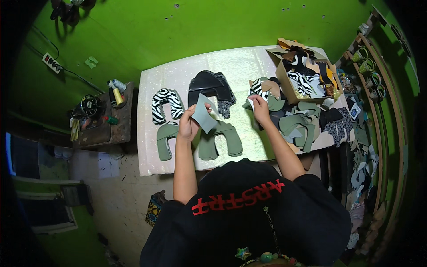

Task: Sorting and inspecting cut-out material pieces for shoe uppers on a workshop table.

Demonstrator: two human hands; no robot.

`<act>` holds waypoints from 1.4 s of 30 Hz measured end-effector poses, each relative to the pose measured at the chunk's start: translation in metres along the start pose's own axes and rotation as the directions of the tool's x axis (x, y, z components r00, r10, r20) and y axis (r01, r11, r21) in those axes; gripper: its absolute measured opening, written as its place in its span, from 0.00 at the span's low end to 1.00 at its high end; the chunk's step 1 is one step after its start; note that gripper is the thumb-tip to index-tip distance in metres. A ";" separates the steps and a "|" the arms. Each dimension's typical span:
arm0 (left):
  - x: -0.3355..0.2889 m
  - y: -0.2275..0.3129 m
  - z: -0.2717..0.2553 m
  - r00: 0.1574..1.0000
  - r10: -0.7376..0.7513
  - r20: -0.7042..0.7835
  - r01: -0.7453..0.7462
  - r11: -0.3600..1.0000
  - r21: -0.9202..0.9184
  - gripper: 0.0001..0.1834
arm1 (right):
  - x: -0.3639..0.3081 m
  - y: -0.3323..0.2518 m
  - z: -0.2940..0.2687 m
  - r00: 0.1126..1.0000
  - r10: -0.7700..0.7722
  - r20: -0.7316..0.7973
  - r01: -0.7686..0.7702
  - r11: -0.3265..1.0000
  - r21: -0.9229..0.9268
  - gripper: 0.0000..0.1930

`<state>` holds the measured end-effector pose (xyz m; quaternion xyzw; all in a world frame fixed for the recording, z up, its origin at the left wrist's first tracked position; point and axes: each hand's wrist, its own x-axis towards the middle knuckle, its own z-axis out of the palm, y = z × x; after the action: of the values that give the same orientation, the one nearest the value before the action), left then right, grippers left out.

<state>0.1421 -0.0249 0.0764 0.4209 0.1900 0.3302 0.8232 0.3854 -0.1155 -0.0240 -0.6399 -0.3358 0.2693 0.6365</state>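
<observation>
My left hand (188, 126) is closed on a pale grey-green piece of sheet material (205, 119), holding it up above the table by its left edge. My right hand (261, 111) is closed in a pinch on a small white scrap (251, 103), beside a heap of offcuts. Beneath and around my left hand lie cut U-shaped pieces in stacks: zebra-print ones (156, 107), black ones (205, 82) and olive-green ones (165, 139). Another olive-green stack (230, 139) lies close to the table's near edge.
The shimmering pale table (249, 153) carries olive-green offcuts (307, 127) on its right. Behind them stands a cardboard box (288, 86) full of scraps. A sewing machine (90, 107) with thread cones is at left; a shoe rack (378, 80) lines the right wall.
</observation>
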 end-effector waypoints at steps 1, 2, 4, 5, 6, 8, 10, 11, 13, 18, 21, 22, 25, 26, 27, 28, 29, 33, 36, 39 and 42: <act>-0.004 0.005 -0.008 0.996 0.002 0.089 0.000 1.000 -0.028 0.22 | -0.002 -0.007 0.009 0.997 0.042 0.057 -0.044 0.998 0.035 0.10; -0.007 0.010 -0.016 0.989 0.004 0.150 0.000 1.000 -0.029 0.21 | -0.005 -0.014 0.018 0.985 0.110 0.135 -0.113 0.994 0.013 0.10; -0.013 0.018 -0.028 0.981 -0.026 0.190 0.040 0.997 -0.069 0.20 | -0.011 -0.028 0.043 0.962 0.097 0.257 -0.101 0.995 0.000 0.10; -0.016 0.021 -0.034 0.971 -0.055 0.231 0.082 0.991 -0.108 0.19 | -0.013 -0.033 0.058 0.946 0.050 0.319 -0.061 0.998 0.025 0.11; -0.021 0.025 -0.041 0.977 -0.056 0.208 0.080 0.991 -0.107 0.18 | -0.017 -0.044 0.074 0.917 0.102 0.385 -0.122 0.992 0.027 0.12; -0.030 0.029 -0.067 0.951 -0.032 0.307 0.103 0.971 -0.218 0.17 | -0.027 -0.077 0.107 0.829 0.177 0.531 -0.206 0.979 -0.004 0.13; -0.036 0.040 -0.069 0.931 -0.014 0.365 0.131 0.946 -0.296 0.17 | -0.030 -0.077 0.131 0.711 0.208 0.672 -0.281 0.960 0.001 0.16; -0.042 0.050 -0.063 0.959 -0.033 0.282 0.111 0.957 -0.267 0.14 | -0.033 -0.075 0.145 0.671 0.173 0.721 -0.275 0.961 0.026 0.17; -0.051 0.063 -0.074 0.981 0.005 0.193 0.037 0.976 -0.213 0.14 | -0.042 -0.078 0.176 0.806 -0.014 0.591 0.017 1.000 0.002 0.16; -0.069 0.093 -0.102 0.991 0.013 -0.130 -0.008 0.999 0.036 0.14 | -0.054 -0.096 0.215 0.887 -0.229 0.400 0.250 0.968 0.000 0.16; -0.076 0.099 -0.124 0.979 0.051 -0.199 -0.032 0.994 0.100 0.09 | -0.072 -0.138 0.236 0.770 -0.372 0.518 0.477 0.875 -0.080 0.22; -0.076 0.100 -0.126 0.975 0.041 -0.220 -0.026 0.997 0.071 0.08 | -0.075 -0.139 0.246 0.754 -0.377 0.538 0.516 0.847 -0.129 0.21; -0.075 0.104 -0.133 0.973 0.033 -0.228 -0.028 0.999 0.028 0.05 | -0.073 -0.139 0.268 0.735 -0.464 0.494 0.597 0.788 -0.149 0.14; -0.075 0.105 -0.135 0.962 0.022 -0.273 0.006 0.995 0.104 0.06 | -0.070 -0.141 0.270 0.793 -0.373 0.481 0.515 0.833 -0.204 0.12; -0.074 0.107 -0.135 0.948 0.016 -0.318 0.043 0.983 0.178 0.06 | -0.065 -0.144 0.273 0.842 -0.278 0.462 0.428 0.866 -0.258 0.11; -0.075 0.112 -0.130 0.919 0.027 -0.393 0.074 0.968 0.241 0.07 | -0.056 -0.142 0.274 0.843 -0.262 0.469 0.406 0.883 -0.235 0.12; -0.073 0.109 -0.139 0.920 0.028 -0.390 0.072 0.968 0.239 0.07 | -0.048 -0.142 0.272 0.834 -0.153 0.530 0.314 0.922 -0.227 0.11; -0.069 0.096 -0.172 0.831 0.270 -0.487 0.033 0.849 0.528 0.12 | -0.028 -0.159 0.264 0.721 -0.080 0.688 0.185 0.979 -0.081 0.11; -0.060 0.082 -0.182 0.911 0.046 -0.411 0.067 0.964 0.257 0.21 | -0.012 -0.159 0.264 0.612 -0.118 0.782 0.245 0.968 -0.045 0.11; -0.050 0.067 -0.187 0.992 -0.085 -0.094 0.080 0.995 -0.054 0.20 | -0.006 -0.163 0.265 0.576 -0.046 0.816 0.130 0.991 -0.036 0.10; -0.043 0.065 -0.186 0.989 -0.141 -0.042 0.140 0.990 -0.021 0.15 | 0.005 -0.162 0.262 0.654 0.060 0.754 -0.021 0.998 -0.061 0.10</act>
<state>-0.0234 0.0779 0.0251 0.3920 0.2340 0.2823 0.8437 0.1725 0.0486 0.1260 -0.4924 -0.5617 0.5169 0.4182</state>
